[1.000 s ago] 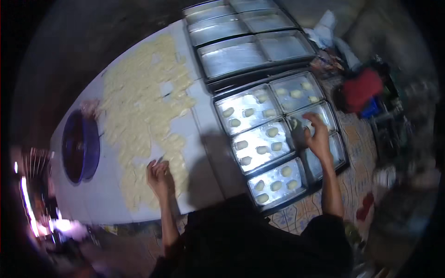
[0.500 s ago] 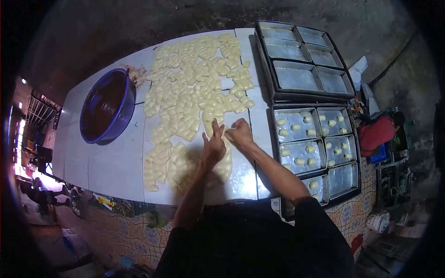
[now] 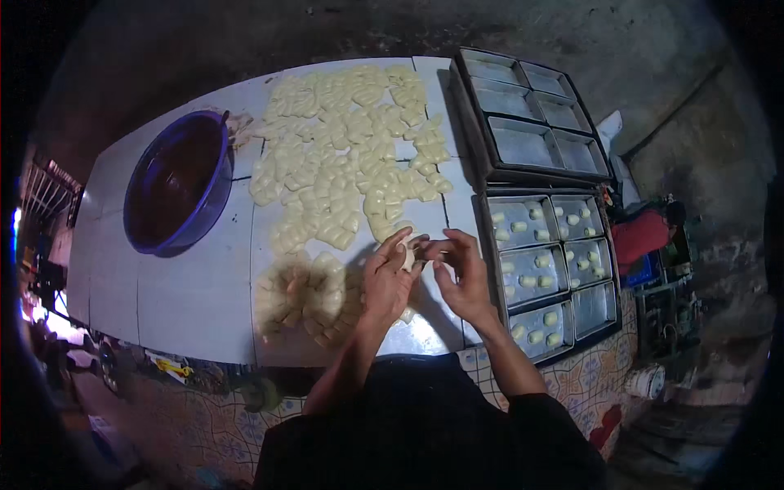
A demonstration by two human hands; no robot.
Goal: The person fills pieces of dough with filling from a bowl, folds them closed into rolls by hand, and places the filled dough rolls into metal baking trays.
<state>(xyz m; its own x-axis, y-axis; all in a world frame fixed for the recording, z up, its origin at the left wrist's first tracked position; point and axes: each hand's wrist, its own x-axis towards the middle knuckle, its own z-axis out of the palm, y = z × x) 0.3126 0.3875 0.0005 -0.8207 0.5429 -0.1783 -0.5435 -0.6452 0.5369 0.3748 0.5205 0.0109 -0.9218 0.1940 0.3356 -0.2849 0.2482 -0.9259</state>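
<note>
My left hand (image 3: 389, 279) is raised over the near part of the table, its fingers closed around a small pale piece of dough (image 3: 409, 251). Close to the right of that piece is my right hand (image 3: 466, 282), fingers curved and thumb apart; whether its fingertips touch the dough is hard to tell. Beyond and to the left of both hands, many cut dough pieces (image 3: 322, 200) lie packed together in patches on the white tabletop. Several short dough rolls (image 3: 542, 263) sit in the compartments of the nearer metal baking pans (image 3: 505, 315) at my right.
A purple basin (image 3: 214, 202) holding something dark brown stands at the left on the tiled table (image 3: 102, 269). Farther back on the right are more metal pans (image 3: 523, 140) without dough. Beyond the pans, a person in red (image 3: 641, 241) is bent down.
Both hands have lifted off the dough on the table and come nearer to me. A piece of dough is now in my left hand, and my right hand has opened from a closed shape.
</note>
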